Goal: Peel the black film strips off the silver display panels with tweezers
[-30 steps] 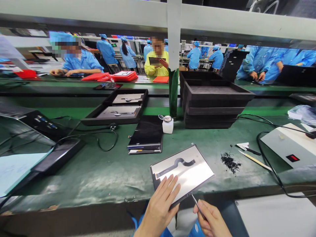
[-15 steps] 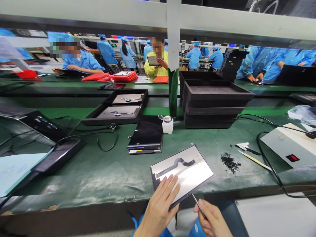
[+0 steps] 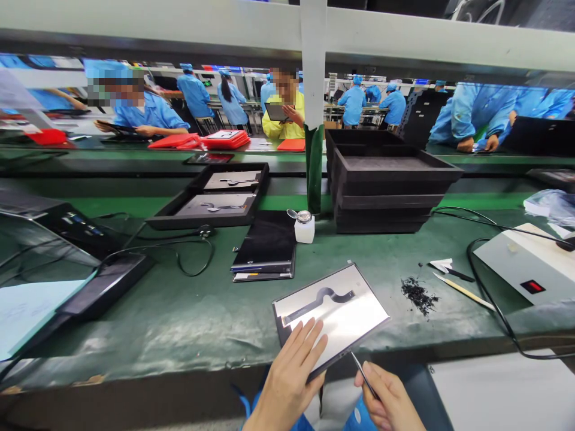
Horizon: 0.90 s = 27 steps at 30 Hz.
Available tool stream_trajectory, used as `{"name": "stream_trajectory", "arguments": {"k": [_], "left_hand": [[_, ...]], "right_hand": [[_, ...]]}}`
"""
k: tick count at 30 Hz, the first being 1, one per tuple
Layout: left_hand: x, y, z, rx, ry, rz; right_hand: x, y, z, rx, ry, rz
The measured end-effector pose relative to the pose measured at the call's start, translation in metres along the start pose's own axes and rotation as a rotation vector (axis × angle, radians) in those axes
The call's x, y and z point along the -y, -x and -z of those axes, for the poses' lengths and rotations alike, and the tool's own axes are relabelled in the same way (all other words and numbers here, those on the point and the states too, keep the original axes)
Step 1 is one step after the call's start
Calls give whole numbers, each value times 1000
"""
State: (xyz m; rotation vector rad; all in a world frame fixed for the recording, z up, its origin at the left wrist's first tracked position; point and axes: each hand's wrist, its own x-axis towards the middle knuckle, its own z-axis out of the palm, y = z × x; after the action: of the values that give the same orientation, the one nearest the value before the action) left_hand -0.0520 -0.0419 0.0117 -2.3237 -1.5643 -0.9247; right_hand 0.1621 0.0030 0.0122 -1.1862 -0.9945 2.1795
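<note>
An LCD screen panel (image 3: 366,311) lies silver back up at the table's front edge, its near corner overhanging. A dark curved flex cable (image 3: 314,302) runs across its back. My left hand (image 3: 294,371) grips the panel's near side, fingers stretched flat on top and thumb at the lower edge. My right hand (image 3: 386,395) is closed around slim metal tweezers (image 3: 363,372), whose tip is at the panel's near long edge. Right of the panel lies a pile of black scraps (image 3: 418,295), with a pale-handled tool (image 3: 465,291) and a black-handled tool (image 3: 460,275) beside it.
Beyond the panel stand stacked dark screens (image 3: 267,242), a white dispenser bottle (image 3: 305,230), a black tray (image 3: 211,200) of panels and stacked black trays (image 3: 381,197). A box with a red display (image 3: 523,269) and cables sits right. Co-workers sit across the bench.
The tweezers' tip has shifted very slightly right along the panel's edge, with my right hand. My left hand and the panel stay in place.
</note>
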Motion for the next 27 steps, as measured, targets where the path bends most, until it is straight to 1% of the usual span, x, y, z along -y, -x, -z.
{"name": "stream_trajectory", "arguments": {"k": [4,13,27], "left_hand": [[0,1,0,-1,4,7],[0,0,0,-20,-5,0],[0,1,-1,-21,-3,5]], "right_hand": [[3,2,-2,-15,17,8],[1,-1,2,-25,6,-3],[7,5,3,-42,16,26]]}}
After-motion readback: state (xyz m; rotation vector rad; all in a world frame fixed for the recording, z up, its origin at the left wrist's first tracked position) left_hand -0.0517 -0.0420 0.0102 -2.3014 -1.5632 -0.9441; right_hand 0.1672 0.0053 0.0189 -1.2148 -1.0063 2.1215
